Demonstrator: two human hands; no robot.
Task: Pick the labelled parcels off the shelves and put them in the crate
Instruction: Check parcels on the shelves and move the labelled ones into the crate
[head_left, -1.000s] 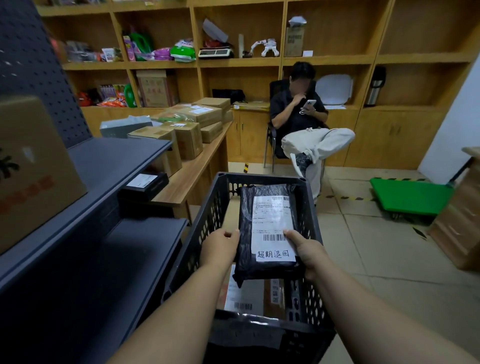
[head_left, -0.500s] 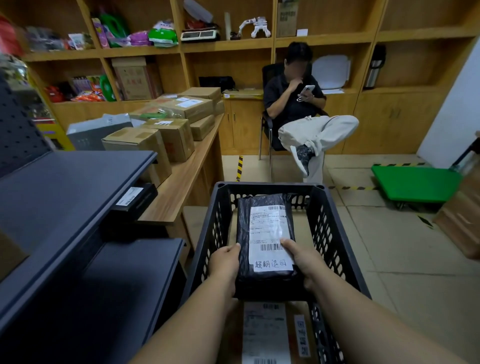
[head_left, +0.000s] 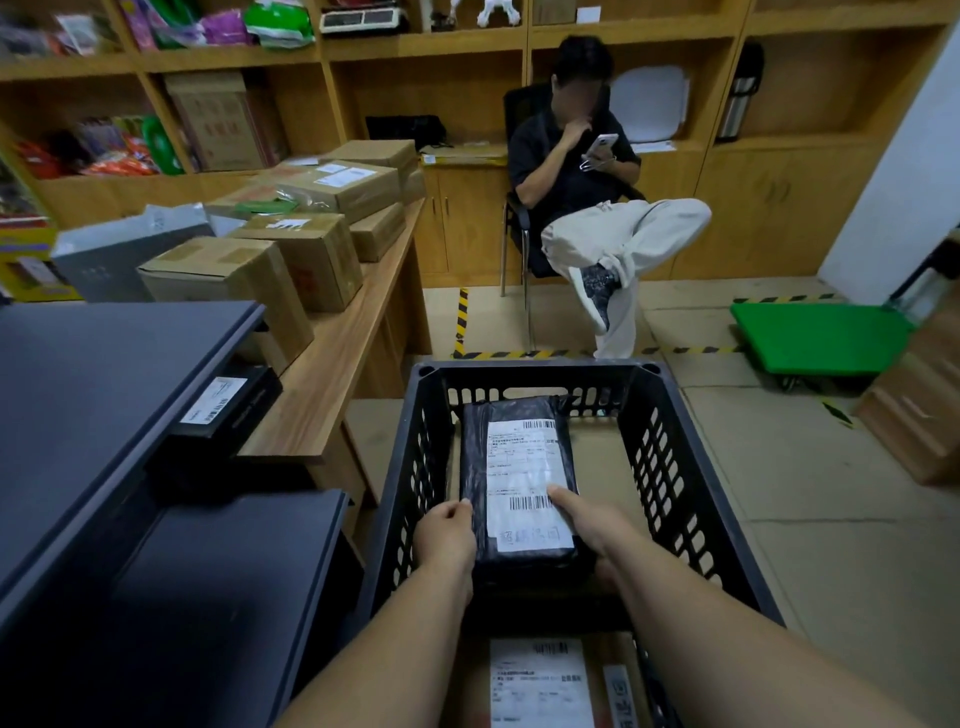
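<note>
one black crate (head_left: 670, 467) with perforated walls stands on the floor, and two hands reach into it. one black parcel (head_left: 519, 483) is held inside the crate, w/ its near end between the hands and its far end close to the far wall of the crate. it is wrapped in glossy black plastic, long and flat, a bit wrinkled. on top is one white label w/ two barcodes, small printed text and some handwritten characters at the near end, too blurred to read. the left hand (head_left: 447, 535) grips the left edge of the parcel, fingers curled around the side, thumb on top at the edge. the right hand (head_left: 597, 525) holds the right side, thumb pressed flat on the label near the lower barcode; the other fingers go under the parcel and i cannot see them. whether the parcel already rests on the bottom of the crate, i cannot tell.

a second parcel, a brown box (head_left: 550, 680) w/ its own white label, lies at the near end of the crate, below the arms.

to the left is one dark grey shelf unit (head_left: 104, 374) w/ two levels visible. beside it one wooden table (head_left: 337, 364) carries approx. six cardboard boxes (head_left: 306, 249) and one flat black box (head_left: 223, 410) w/ a white label. one person (head_left: 582, 171) sits on a chair in the back, holding a phone. one green cart (head_left: 821, 338) stands on the floor at right.
</note>
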